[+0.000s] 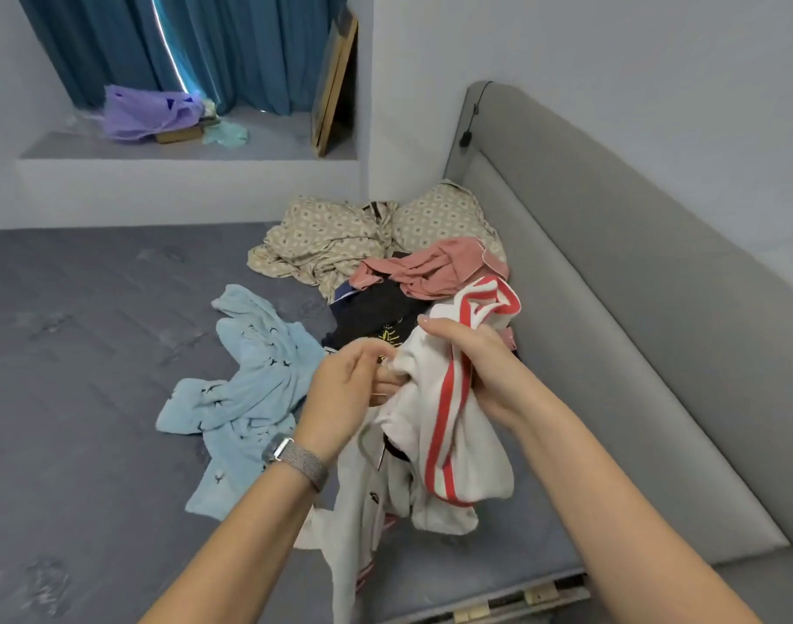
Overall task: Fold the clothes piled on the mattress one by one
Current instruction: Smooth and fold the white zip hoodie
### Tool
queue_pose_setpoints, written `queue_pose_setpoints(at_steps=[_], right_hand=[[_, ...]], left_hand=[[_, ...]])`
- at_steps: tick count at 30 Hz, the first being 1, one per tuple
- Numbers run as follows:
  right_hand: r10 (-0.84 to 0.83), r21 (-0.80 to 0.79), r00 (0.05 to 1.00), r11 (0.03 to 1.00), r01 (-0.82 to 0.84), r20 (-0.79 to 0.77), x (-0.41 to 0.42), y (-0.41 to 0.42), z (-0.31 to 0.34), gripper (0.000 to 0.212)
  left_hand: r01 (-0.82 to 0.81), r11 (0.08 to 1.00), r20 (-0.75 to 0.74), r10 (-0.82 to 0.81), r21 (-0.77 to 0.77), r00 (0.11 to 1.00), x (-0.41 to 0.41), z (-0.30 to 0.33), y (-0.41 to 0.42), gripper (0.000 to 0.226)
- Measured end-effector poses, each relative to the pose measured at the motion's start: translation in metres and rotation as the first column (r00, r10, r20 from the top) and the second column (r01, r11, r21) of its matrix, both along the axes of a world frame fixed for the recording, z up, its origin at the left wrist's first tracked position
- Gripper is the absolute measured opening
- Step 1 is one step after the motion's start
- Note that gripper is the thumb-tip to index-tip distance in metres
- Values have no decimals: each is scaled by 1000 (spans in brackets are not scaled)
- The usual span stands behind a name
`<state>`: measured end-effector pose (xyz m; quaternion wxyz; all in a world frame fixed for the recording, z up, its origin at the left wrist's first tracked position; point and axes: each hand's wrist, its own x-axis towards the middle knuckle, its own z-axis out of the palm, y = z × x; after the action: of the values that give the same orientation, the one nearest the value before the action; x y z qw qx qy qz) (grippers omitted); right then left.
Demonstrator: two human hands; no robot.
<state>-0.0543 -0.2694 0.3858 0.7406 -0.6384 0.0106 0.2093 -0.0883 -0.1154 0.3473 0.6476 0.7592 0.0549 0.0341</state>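
Head view. The left hand (347,380) pinches an edge of the white garment with red stripes (444,421), fingers curled close together. The right hand (469,358) grips the same garment's upper bunch, fingers wrapped round the fabric; its fingertips are hidden by cloth. The garment hangs between both hands above the grey quilted mattress (92,353), long axis roughly vertical, its lower end cut off at the frame's bottom edge. A crumpled light-blue patterned garment (246,389) lies just left.

Soft, even, cool room light; a bright sliver glares through the curtain (169,51) gap, edges bow outward, detail slightly smeared.
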Motion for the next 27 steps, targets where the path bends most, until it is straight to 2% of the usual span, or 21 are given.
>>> queue_pose_setpoints(at_steps=[2,4,6,9,11,13,15,17,18,20,21,23,24,25,26,27], right_hand=[[62,-71,996,996,-58,57,-6,6,6,41],[140,-136,986,982,-128,86,-18,22,14,36],[175,-188,981,969,-158,79,-29,42,16,37],[177,-218,984,962,-166,30,-36,61,10,63],[253,-254,962,941,-222,98,-39,60,10,68],[338,-375,926,891,-258,167,-42,51,14,59],[293,-485,933,859,-161,210,-37,37,12,52],[125,-547,950,836,55,287,-27,22,7,38],[45,-548,946,823,147,321,-23,15,6,30],[-90,-541,925,788,293,369,-15,4,10,28],[-130,-548,910,762,346,393,-11,0,15,29],[-130,-571,880,716,401,456,-2,-11,25,28],[-116,-581,858,691,431,500,3,-15,31,25],[-121,-583,830,658,478,544,7,-19,37,21],[-153,-574,798,618,537,583,12,-24,42,19],[-199,-550,764,586,595,614,15,-28,46,18]], left_hand=[[-53,972,-127,25,-230,992,2,18,20,33],[100,963,-201,-153,-249,968,4,30,34,43],[233,955,-261,-276,-183,925,1,34,35,60],[162,983,-174,-174,-80,969,-5,22,36,45],[129,974,-157,-159,-186,975,-9,14,43,34],[83,939,-223,-163,-333,961,-6,11,59,27],[15,860,-260,-170,-509,951,-1,15,78,20],[-48,763,-254,-154,-644,955,6,24,101,20],[-78,718,-251,-137,-692,958,10,28,115,24],[-117,678,-255,-107,-726,961,17,33,143,35],[-130,696,-258,-83,-706,963,20,38,155,39],[-137,809,-229,3,-571,973,21,50,172,40],[-87,876,-161,11,-475,987,19,60,177,37],[-25,946,-70,3,-323,998,16,71,182,33],[55,996,29,-53,-66,998,13,85,186,31],[124,958,94,-152,258,984,12,97,189,33]])
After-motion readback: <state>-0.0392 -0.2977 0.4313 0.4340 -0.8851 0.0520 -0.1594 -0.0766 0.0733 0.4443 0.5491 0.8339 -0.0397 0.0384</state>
